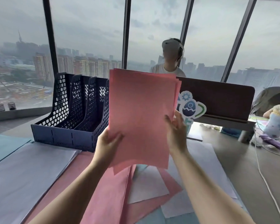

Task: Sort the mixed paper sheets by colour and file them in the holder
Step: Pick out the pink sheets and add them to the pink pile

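Observation:
A stack of pink sheets (141, 113) stands upright in the air in front of me, above the desk. My left hand (107, 145) grips its lower left edge, thumb on the front face. My right hand (176, 128) holds the right edge with fingers partly spread. The dark blue perforated file holder (68, 117) with several slots stands behind and to the left of the stack. Under my arms lie more pink sheets (107, 191), white sheets (29, 172) at the left, and a blue sheet (5, 146) at the far left.
A dark desk divider (217, 99) with an egg-and-gear sticker (191, 105) runs across the right. A person sits behind it by the window. White cables (265, 175) and a pale bottle (275, 125) lie at the right. Two small dark cups (6, 106) stand on the sill.

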`<state>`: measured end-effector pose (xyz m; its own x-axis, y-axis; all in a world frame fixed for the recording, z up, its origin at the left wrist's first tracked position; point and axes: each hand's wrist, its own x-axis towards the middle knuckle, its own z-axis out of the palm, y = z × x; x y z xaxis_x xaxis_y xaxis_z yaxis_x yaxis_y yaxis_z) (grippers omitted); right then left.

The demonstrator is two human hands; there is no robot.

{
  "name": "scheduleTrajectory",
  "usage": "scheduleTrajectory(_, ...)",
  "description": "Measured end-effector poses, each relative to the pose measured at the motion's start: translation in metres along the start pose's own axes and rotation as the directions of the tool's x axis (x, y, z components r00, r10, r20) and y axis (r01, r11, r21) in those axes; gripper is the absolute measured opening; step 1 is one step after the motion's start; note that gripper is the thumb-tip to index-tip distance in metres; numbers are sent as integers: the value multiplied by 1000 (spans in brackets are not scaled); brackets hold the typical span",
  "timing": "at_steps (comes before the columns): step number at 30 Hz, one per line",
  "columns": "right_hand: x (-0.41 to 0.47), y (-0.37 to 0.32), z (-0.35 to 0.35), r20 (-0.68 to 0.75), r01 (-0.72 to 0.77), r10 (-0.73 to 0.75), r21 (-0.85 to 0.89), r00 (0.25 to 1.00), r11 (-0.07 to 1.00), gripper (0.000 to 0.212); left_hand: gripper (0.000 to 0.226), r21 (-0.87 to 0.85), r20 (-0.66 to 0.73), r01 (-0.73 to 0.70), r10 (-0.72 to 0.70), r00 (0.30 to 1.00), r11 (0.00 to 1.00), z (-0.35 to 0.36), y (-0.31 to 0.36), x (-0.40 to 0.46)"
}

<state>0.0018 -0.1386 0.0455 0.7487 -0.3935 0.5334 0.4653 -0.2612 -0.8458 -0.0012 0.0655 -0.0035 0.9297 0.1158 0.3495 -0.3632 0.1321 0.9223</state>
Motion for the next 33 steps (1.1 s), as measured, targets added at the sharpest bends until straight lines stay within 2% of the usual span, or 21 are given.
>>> scheduleTrajectory(2,-14,9,-1,85,-75,80,-55,993,996,28,25,-25,-9,58,-59,998,998,0,-8,-5)
scheduleTrajectory(3,-22,19,-2,105,-136,145,-92,984,986,39,30,-17,-6,110,-110,994,994,-1,-13,-9)
scheduleTrajectory(5,-36,39,-4,171,-221,244,-143,955,965,61,20,21,-17,176,-175,984,984,-2,-27,-13)
scheduleTrajectory(6,-41,45,-5,217,-241,273,-164,937,957,64,16,66,-31,189,-187,982,980,-2,-31,-14)
scheduleTrajectory(9,-40,48,-15,302,-256,300,-178,905,950,46,11,166,-71,183,-173,982,969,-1,-30,-9)
scheduleTrajectory(11,-30,48,-27,254,-286,368,-308,895,908,36,15,151,-90,181,-169,981,972,-2,-24,-4)
scheduleTrajectory(12,-25,48,-34,223,-291,413,-430,883,855,34,20,146,-105,189,-175,979,971,-4,-21,-2)
scheduleTrajectory(13,-21,51,-41,203,-276,473,-595,857,755,27,22,144,-118,202,-186,975,969,-9,-21,-1)
scheduleTrajectory(15,-24,53,-50,196,-155,606,-865,771,478,14,21,143,-134,238,-219,966,961,-20,-27,1)
scheduleTrajectory(17,-34,55,-48,203,-25,693,-952,692,304,20,19,184,-141,278,-254,957,943,-30,-37,-3)
scheduleTrajectory(19,-40,57,-43,202,45,717,-972,667,232,34,18,218,-158,318,-288,945,923,-35,-46,-10)
scheduleTrajectory(21,-40,58,-37,198,65,718,-976,667,209,41,19,227,-177,344,-308,935,911,-38,-51,-17)
scheduleTrajectory(25,-37,65,-33,186,-20,754,-967,630,255,35,18,206,-180,370,-337,924,906,-38,-51,-19)
scheduleTrajectory(27,-38,70,-33,192,-30,743,-961,642,274,33,17,191,-176,379,-348,921,906,-39,-49,-20)
scheduleTrajectory(29,-36,74,-38,202,-37,704,-951,681,308,19,17,186,-164,387,-359,919,903,-40,-49,-20)
scheduleTrajectory(31,-30,74,-49,183,-83,635,-927,750,366,5,17,162,-169,396,-370,913,904,-42,-48,-20)
scheduleTrajectory(33,-21,71,-66,110,-157,544,-894,832,420,10,18,134,-183,411,-385,905,902,-43,-46,-19)
